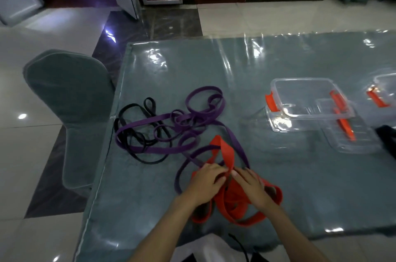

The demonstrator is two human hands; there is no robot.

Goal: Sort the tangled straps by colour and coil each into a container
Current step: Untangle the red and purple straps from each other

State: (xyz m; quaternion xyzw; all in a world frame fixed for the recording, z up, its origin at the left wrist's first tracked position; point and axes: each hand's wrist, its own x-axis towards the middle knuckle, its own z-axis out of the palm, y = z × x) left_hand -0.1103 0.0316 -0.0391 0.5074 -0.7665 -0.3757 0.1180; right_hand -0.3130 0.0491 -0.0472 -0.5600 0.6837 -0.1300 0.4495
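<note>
Straps lie tangled at centre frame: purple strap (162,120) and black strap (137,133) upper left of my hands. My left hand (209,183) and right hand (249,184) pinch the orange strap (227,152); clear container (308,98) sits right.

Three straps are lying on the table (278,64): one orange strap (225,152), one purple strap (162,118), one black strap (137,109). Two clear containers are sitting at right, container (304,94) and edge container (385,88), beside one lid (351,139). Two hands are showing: left hand (206,182), right hand (252,184). One chair (70,94) is standing alongside.
</note>
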